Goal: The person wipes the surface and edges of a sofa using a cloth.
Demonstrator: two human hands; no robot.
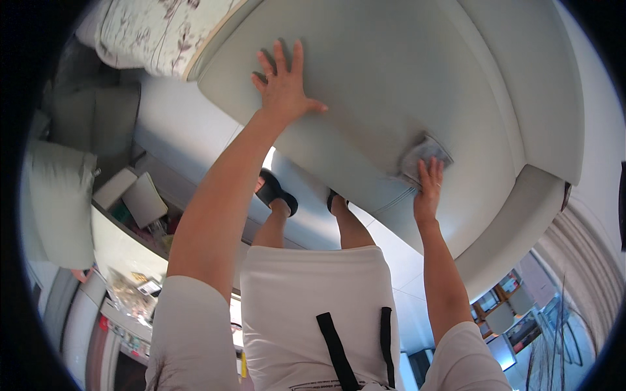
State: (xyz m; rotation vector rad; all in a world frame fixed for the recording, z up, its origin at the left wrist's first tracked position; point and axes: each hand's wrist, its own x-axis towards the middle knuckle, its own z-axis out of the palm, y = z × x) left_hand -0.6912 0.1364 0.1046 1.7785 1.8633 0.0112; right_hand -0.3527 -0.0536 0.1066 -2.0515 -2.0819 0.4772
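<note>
My left hand (pixel 285 93) lies palm down with its fingers spread on the seat of a pale grey-green sofa (pixel 371 63), near the front edge. Nothing is in it. My right hand (pixel 429 188) presses flat on a grey cloth (pixel 421 159), which lies partly folded on the seat nearer the armrest. The fingertips rest over the cloth's lower right part, and its far corner sticks out past them. Whether the fingers grip the cloth or only press on it cannot be told.
The sofa's backrest (pixel 543 88) and armrest (pixel 513 229) bound the right side. A floral fabric cover (pixel 151 39) lies at the upper left. A cluttered table (pixel 127 244) stands left. My feet in black slippers (pixel 276 190) are on the tiled floor, close to the sofa's front.
</note>
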